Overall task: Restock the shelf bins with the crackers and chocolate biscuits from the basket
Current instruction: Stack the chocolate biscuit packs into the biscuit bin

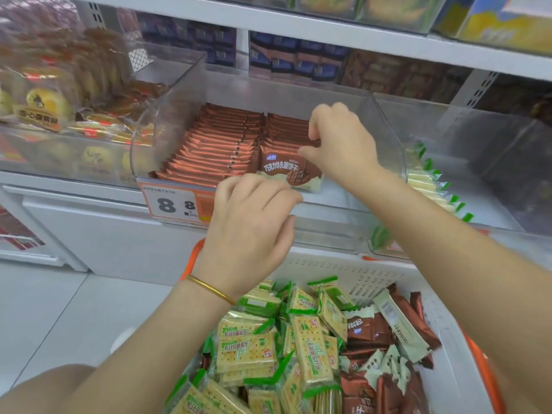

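**Hands at the chocolate biscuit bin**

The clear bin (385, 127) on the shelf holds two rows of brown chocolate biscuits (215, 144), standing on edge and packed tightly from back to front. The right hand (337, 144) reaches into the right-hand row with its fingers curled, thumb and fingertips pinching the top edge of the front packet (286, 171), which stands upright with its printed face outward. The left hand (254, 222) hangs just before the bin's front lip, knuckles up and fingers loosely curled – nothing shows in its grasp. A gold bangle (209, 289) sits on that wrist, and a price tag (176, 204) is fixed to the bin's front left corner.

Below, the white basket (352, 273) with an orange rim holds a heap of green-and-yellow crackers (248, 348) on its left and loose brown biscuit packs (367, 330) on its right. The neighbouring bin (478, 162) to the right holds green-edged cracker packs – a single row along its left wall.
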Demonstrator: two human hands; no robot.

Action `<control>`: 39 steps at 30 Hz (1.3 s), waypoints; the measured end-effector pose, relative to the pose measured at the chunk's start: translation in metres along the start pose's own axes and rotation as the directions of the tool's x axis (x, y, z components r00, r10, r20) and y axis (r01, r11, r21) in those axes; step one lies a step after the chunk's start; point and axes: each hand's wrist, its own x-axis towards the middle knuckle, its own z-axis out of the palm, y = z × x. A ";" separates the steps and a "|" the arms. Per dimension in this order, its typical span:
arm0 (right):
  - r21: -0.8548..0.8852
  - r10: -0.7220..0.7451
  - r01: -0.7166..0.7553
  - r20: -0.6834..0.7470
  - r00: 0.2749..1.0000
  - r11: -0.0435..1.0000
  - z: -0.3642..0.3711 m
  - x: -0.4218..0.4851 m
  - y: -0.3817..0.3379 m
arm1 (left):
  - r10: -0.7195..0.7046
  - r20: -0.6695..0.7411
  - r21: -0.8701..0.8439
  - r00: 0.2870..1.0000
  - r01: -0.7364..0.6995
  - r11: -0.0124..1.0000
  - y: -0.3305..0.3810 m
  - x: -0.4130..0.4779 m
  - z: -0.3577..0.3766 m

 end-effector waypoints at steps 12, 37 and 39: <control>-0.084 0.224 -0.267 0.802 0.554 0.960 0.108 -0.226 0.123 | 0.094 0.701 -0.071 0.707 -0.062 0.996 0.055 -0.052 0.070; 0.631 0.122 -0.656 0.676 0.727 0.414 0.046 -0.197 0.116 | -0.086 0.924 -0.249 0.371 0.759 0.601 0.064 -0.056 0.071; 0.655 0.144 -0.703 0.695 0.704 0.277 0.046 -0.199 0.115 | -0.113 0.916 -0.265 0.384 0.794 0.547 0.062 -0.052 0.066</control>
